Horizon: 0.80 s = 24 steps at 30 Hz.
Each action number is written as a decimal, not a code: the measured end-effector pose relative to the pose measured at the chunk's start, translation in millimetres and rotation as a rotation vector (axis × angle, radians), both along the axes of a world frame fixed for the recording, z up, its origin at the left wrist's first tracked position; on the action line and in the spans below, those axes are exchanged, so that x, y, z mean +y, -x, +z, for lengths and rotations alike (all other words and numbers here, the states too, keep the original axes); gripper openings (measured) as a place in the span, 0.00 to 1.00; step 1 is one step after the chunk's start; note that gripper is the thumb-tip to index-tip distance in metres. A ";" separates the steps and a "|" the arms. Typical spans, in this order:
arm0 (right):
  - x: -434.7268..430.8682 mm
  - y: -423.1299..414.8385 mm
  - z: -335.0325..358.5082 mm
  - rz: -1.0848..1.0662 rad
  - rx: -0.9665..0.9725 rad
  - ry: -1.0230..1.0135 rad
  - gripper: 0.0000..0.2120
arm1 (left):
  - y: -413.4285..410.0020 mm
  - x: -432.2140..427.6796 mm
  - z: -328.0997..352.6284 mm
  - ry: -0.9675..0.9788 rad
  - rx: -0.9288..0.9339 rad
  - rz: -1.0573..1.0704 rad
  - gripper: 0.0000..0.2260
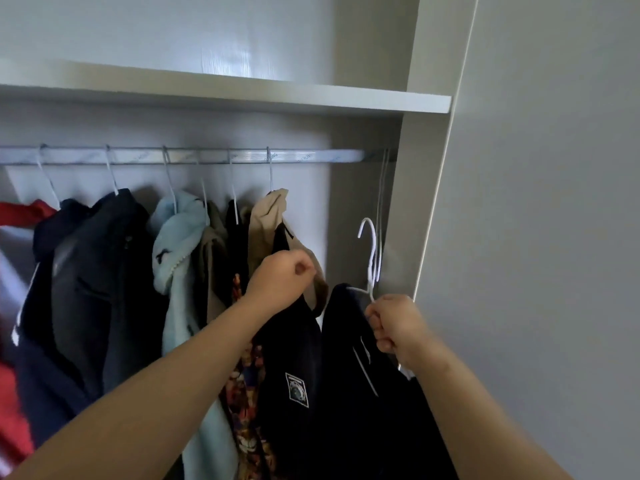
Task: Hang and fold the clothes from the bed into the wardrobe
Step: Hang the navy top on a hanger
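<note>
My right hand [393, 323] grips the hanger [370, 275] at its neck, lower right; my left hand [282, 280] pinches the shirt [294, 358] at the shoulder. Limp, light cloth, I judge: steer by the hanger.

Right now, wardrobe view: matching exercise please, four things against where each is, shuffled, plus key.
Things:
1 white hanger
2 beige jacket
3 shelf
4 dark shirt

Places:
A above the rail
B gripped by left hand
C in right hand, hook off rail
D rightmost garment hung on rail

Pairs: 1-C, 2-D, 3-A, 4-B
</note>
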State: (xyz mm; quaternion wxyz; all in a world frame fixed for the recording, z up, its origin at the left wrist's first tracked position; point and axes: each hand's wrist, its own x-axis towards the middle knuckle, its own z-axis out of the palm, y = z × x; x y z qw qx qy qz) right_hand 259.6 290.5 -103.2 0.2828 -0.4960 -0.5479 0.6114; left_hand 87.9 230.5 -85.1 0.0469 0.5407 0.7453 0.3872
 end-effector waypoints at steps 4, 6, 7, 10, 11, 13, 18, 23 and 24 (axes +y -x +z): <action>28.3 43.3 22.8 0.003 0.079 -0.022 0.12 | 34.6 33.6 16.6 -0.009 0.084 -0.012 0.04; 41.0 63.0 34.0 0.003 0.119 -0.023 0.12 | 47.8 46.4 22.7 -0.023 0.112 -0.011 0.04; 47.3 72.5 39.3 0.001 0.138 -0.023 0.12 | 54.5 52.5 24.9 -0.031 0.129 -0.013 0.03; 65.1 92.3 56.3 0.007 0.185 -0.039 0.13 | 70.3 64.2 28.6 -0.030 0.177 -0.017 0.05; 71.8 97.7 62.3 0.010 0.191 -0.053 0.13 | 74.9 66.5 29.1 -0.017 0.173 -0.013 0.06; 84.9 109.1 75.8 0.018 0.212 -0.050 0.14 | 84.8 70.7 29.2 0.027 0.166 -0.002 0.09; 113.2 141.6 102.3 0.057 0.224 -0.071 0.17 | 104.2 86.5 27.7 0.140 0.162 0.043 0.16; 147.9 162.7 113.0 0.108 0.147 -0.097 0.18 | 109.1 103.0 16.4 0.180 0.133 0.038 0.20; 154.8 165.6 112.7 0.131 0.114 -0.114 0.18 | 109.3 105.5 13.1 0.191 0.126 0.033 0.20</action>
